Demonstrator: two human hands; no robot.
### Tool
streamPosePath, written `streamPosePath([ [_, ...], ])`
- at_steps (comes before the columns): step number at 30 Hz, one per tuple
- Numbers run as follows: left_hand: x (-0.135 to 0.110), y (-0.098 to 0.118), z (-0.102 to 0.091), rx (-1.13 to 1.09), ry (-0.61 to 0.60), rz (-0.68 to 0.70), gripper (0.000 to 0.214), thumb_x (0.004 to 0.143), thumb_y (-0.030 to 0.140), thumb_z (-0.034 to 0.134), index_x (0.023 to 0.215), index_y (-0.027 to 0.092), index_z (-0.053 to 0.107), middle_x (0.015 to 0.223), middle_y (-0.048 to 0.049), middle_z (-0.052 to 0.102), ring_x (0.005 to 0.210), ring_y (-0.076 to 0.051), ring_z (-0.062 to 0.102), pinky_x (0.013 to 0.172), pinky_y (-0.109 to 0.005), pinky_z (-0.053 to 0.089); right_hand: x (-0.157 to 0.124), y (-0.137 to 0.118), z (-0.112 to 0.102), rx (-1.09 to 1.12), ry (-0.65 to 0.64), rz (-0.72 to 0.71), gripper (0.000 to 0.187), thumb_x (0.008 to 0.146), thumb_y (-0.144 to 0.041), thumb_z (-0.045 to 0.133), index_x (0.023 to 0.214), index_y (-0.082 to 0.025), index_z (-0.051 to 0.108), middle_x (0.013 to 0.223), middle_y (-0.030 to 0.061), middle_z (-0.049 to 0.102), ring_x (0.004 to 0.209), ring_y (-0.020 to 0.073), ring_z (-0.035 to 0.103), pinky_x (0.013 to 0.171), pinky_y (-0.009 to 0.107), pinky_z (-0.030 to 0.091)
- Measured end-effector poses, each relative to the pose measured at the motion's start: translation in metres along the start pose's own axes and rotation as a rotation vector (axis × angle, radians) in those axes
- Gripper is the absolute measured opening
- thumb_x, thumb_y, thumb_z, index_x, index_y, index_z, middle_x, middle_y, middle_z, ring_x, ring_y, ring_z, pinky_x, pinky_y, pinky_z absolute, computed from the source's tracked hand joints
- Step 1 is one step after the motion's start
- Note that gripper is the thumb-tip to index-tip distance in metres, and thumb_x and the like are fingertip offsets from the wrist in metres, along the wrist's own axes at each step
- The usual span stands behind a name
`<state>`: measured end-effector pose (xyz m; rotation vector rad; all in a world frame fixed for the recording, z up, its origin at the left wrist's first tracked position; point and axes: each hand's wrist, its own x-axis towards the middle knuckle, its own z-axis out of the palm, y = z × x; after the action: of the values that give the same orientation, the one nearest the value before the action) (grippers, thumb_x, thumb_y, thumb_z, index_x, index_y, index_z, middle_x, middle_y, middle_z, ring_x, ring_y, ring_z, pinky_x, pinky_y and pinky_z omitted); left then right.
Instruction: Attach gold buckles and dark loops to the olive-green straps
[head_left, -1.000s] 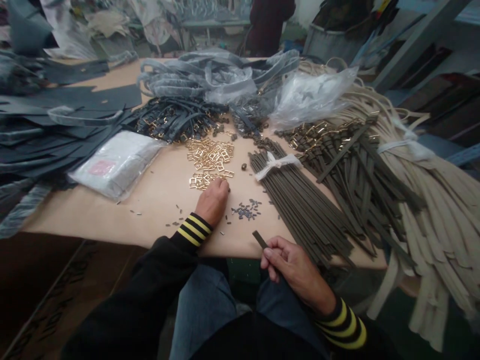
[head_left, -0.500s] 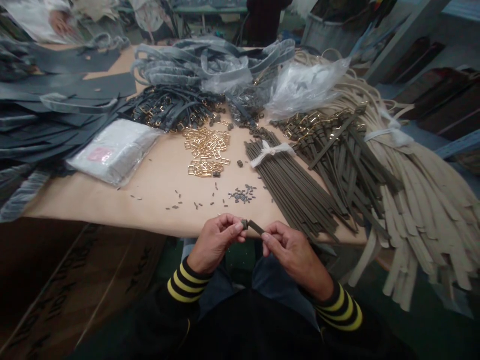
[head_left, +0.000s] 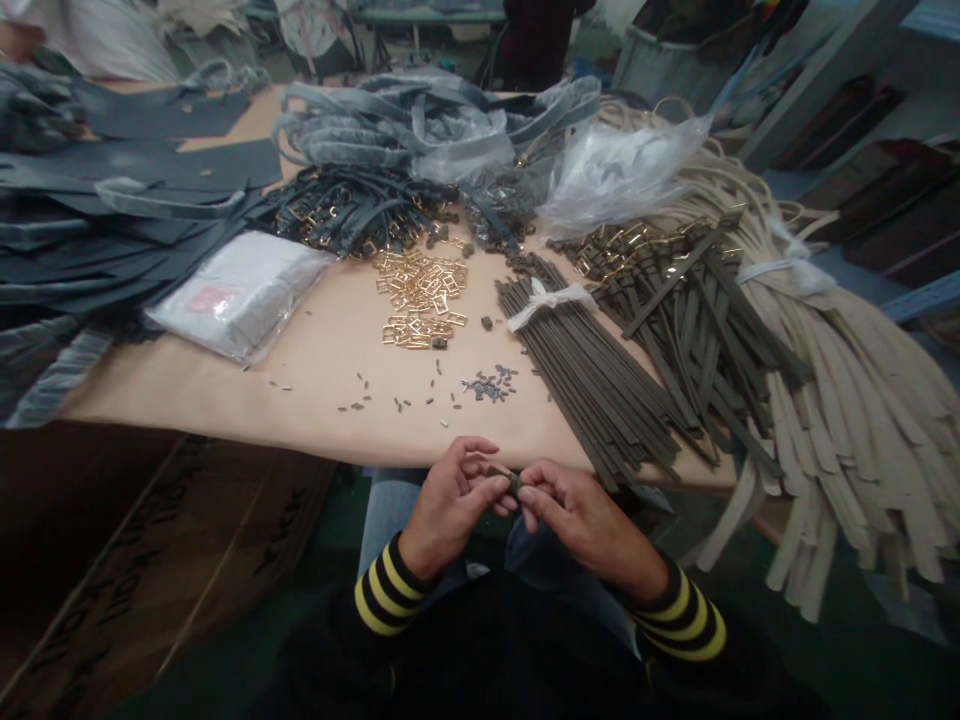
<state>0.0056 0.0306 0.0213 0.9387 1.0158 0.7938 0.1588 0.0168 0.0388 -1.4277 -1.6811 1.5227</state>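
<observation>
Just off the table's front edge, my left hand (head_left: 459, 495) and my right hand (head_left: 574, 508) meet fingertip to fingertip. Both are closed in a pinch on a small olive strap loop (head_left: 514, 482); fingers cover most of it, and any strip threaded in it is hidden. Beyond the hands lies a scatter of tiny dark metal clips (head_left: 491, 384). Gold buckles (head_left: 424, 285) are piled farther back. To the right of the clips rests a bundle of olive straps (head_left: 592, 375), tied with a white band.
Loose olive straps with buckles (head_left: 694, 310) and long beige straps (head_left: 847, 400) cover the right side. A plastic-wrapped packet (head_left: 240, 290) sits left on the table (head_left: 300, 425), near dark panels (head_left: 97, 230). Wrapped straps (head_left: 360, 140) lie at the back. People stand beyond.
My hands have come together, hiding the olive strip that showed between them. The left hand moved right and slightly down. The view has shifted a little.
</observation>
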Motion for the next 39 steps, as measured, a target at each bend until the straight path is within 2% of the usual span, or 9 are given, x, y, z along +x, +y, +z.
streamPosePath([
  [3,0.004,0.0,-0.001,-0.018,0.044,-0.035,0.018,0.066,0.027,0.058,0.073,0.013,0.049,0.055,0.0041,0.051,0.046,-0.006,0.048,0.045,-0.018,0.04,0.003,0.001,0.006,-0.014,0.059,-0.008,0.009,0.082,-0.024,0.04,0.086,-0.016,0.042,0.058,-0.0032,0.053,0.056,0.0105,0.05,0.06,0.023,0.037],
  [6,0.006,0.0,-0.001,0.058,-0.02,-0.075,0.021,0.066,0.032,0.058,0.067,0.012,0.05,0.05,0.0035,0.051,0.041,-0.005,0.042,0.04,-0.017,0.035,0.006,0.002,0.009,-0.01,0.046,-0.002,0.018,0.083,-0.028,0.039,0.097,-0.015,0.04,0.056,-0.0045,0.051,0.056,0.0114,0.051,0.059,0.023,0.038],
  [12,0.006,0.002,-0.002,0.162,0.033,-0.076,0.025,0.072,0.038,0.051,0.068,0.013,0.05,0.047,0.0036,0.049,0.04,-0.006,0.041,0.039,-0.017,0.033,0.015,0.003,0.009,0.039,0.015,0.018,0.017,0.084,-0.032,0.037,0.078,-0.017,0.045,0.066,0.0007,0.055,0.063,0.0129,0.054,0.061,0.024,0.04],
  [18,0.022,0.011,-0.005,0.017,0.003,-0.082,0.033,0.068,0.046,0.054,0.063,0.014,0.046,0.047,0.0021,0.051,0.037,-0.005,0.04,0.039,-0.018,0.03,0.029,-0.008,-0.001,0.108,-0.043,-0.027,0.013,0.081,-0.023,0.039,0.074,-0.018,0.048,0.069,0.0015,0.059,0.067,0.0132,0.055,0.065,0.024,0.041],
  [24,0.034,0.008,-0.007,0.014,0.104,-0.044,0.035,0.067,0.048,0.054,0.061,0.015,0.045,0.04,0.0055,0.044,0.037,-0.005,0.036,0.043,-0.019,0.029,0.046,-0.009,-0.005,0.027,-0.029,0.02,0.021,0.082,-0.028,0.039,0.067,-0.018,0.049,0.061,-0.0002,0.055,0.058,0.0118,0.049,0.056,0.023,0.036],
  [31,0.041,0.009,-0.005,-0.239,0.142,-0.092,0.033,0.069,0.046,0.054,0.06,0.016,0.043,0.037,0.0067,0.04,0.035,-0.005,0.034,0.04,-0.018,0.027,0.054,-0.008,-0.008,0.115,-0.065,0.016,0.021,0.08,-0.032,0.041,0.067,-0.018,0.049,0.056,-0.0027,0.052,0.044,0.0083,0.043,0.046,0.02,0.034],
  [34,0.041,0.015,-0.007,-0.297,0.065,-0.145,0.033,0.068,0.046,0.054,0.061,0.016,0.041,0.042,0.0059,0.043,0.036,-0.006,0.039,0.04,-0.018,0.03,0.054,-0.006,-0.009,0.204,-0.102,0.01,0.023,0.081,-0.035,0.039,0.068,-0.018,0.047,0.061,-0.0007,0.054,0.047,0.0086,0.046,0.049,0.02,0.037],
  [37,0.044,0.028,-0.015,-0.035,-0.045,-0.182,0.031,0.073,0.046,0.047,0.064,0.017,0.042,0.047,0.003,0.048,0.039,-0.008,0.043,0.04,-0.02,0.034,0.054,-0.002,-0.01,0.219,-0.073,-0.015,0.028,0.082,-0.037,0.039,0.066,-0.017,0.048,0.063,0.0015,0.055,0.06,0.0113,0.051,0.058,0.021,0.039],
  [39,0.055,0.043,-0.025,0.337,0.005,-0.043,0.027,0.079,0.04,0.04,0.067,0.016,0.046,0.053,0.0001,0.052,0.044,-0.01,0.046,0.044,-0.022,0.038,0.054,0.001,-0.01,0.214,-0.027,0.013,0.029,0.082,-0.039,0.039,0.066,-0.017,0.049,0.06,0.0003,0.053,0.055,0.01,0.048,0.053,0.02,0.037],
])
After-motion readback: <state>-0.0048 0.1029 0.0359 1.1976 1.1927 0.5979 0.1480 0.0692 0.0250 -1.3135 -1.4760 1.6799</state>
